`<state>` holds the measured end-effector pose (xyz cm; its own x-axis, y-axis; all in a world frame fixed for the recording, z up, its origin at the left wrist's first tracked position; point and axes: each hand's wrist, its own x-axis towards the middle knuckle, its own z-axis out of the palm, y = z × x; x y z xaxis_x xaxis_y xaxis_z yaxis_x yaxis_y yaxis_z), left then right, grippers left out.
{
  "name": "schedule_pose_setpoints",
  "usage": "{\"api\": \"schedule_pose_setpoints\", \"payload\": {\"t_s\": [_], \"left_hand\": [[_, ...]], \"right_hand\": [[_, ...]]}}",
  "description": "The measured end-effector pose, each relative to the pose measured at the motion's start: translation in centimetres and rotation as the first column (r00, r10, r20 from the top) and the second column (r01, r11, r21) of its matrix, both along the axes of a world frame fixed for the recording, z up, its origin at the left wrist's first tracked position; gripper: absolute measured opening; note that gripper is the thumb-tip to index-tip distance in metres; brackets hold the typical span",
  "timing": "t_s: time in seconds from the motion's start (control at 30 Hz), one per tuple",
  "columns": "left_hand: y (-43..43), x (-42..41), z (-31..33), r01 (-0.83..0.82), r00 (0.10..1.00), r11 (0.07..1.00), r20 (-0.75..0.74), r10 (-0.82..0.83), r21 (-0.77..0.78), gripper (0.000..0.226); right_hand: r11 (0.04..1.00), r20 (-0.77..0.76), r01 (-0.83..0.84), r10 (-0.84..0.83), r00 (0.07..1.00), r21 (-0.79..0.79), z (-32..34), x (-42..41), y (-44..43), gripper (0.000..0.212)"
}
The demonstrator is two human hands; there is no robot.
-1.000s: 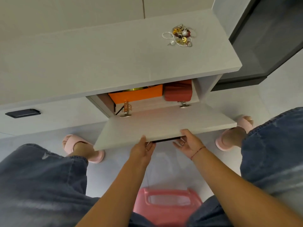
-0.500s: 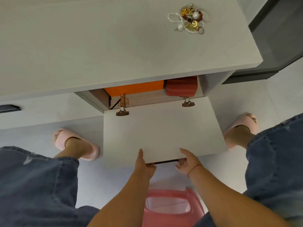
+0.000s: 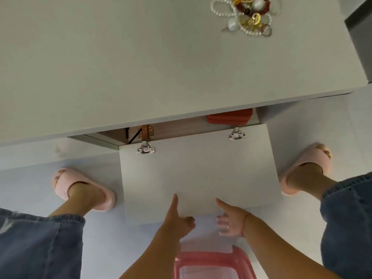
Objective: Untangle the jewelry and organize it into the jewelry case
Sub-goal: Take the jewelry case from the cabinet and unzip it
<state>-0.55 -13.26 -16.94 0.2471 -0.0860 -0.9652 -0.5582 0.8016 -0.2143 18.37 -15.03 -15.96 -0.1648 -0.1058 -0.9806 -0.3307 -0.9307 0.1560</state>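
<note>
The jewelry (image 3: 244, 16) lies in a knotted heap of pearl strings, gold bits and dark red beads on the far right of the smooth grey tabletop (image 3: 141, 67), well apart from both my hands. Below it a flat grey door (image 3: 197, 172) hangs open on metal hinges (image 3: 145, 148), with a ribbed red box (image 3: 229, 118) in the compartment behind it. My left hand (image 3: 177, 220) pinches the door's lower edge, thumb flat on its face. My right hand (image 3: 229, 220) is loosely spread, thumb touching the door.

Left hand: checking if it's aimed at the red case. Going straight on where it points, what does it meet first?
The left hand points up the door flap, so it likely reaches the open compartment just right of the left hinge; the red case sits farther right. Depth is unclear.
</note>
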Motion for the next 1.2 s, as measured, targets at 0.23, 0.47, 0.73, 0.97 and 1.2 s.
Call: {"api": "schedule_pose_setpoints", "payload": {"t_s": [0.23, 0.47, 0.73, 0.97, 1.2], "left_hand": [[8.0, 3.4, 3.1, 0.471, 0.843, 0.8, 0.076, -0.532, 0.372, 0.054], [18.5, 9.2, 5.2, 0.591, 0.806, 0.549, -0.43, -0.406, 0.591, 0.064], [23.0, 11.6, 5.6, 0.593, 0.804, 0.489, -0.505, -0.315, 0.64, 0.063], [22.4, 12.6, 4.7, 0.602, 0.793, 0.371, -0.474, -0.383, 0.707, 0.059], [20.2, 11.6, 5.5, 0.632, 0.772, 0.381, -0.509, -0.38, 0.675, 0.061]], "right_hand": [[0.938, 0.077, -0.164, 0.147, 0.986, 0.306, 2.7, 3.7, 9.7, 0.027], [0.739, 0.509, -0.245, -0.152, 0.847, 0.628, 3.1, 7.1, 17.8, 0.055], [0.683, 0.396, -0.147, -0.223, 0.891, 0.716, 2.5, 9.2, 21.1, 0.086], [0.613, 0.334, -0.173, -0.157, 0.929, 0.771, 2.9, 9.7, 21.6, 0.056], [0.588, 0.295, -0.201, -0.068, 0.953, 0.784, 3.6, 9.4, 19.5, 0.064]]}}
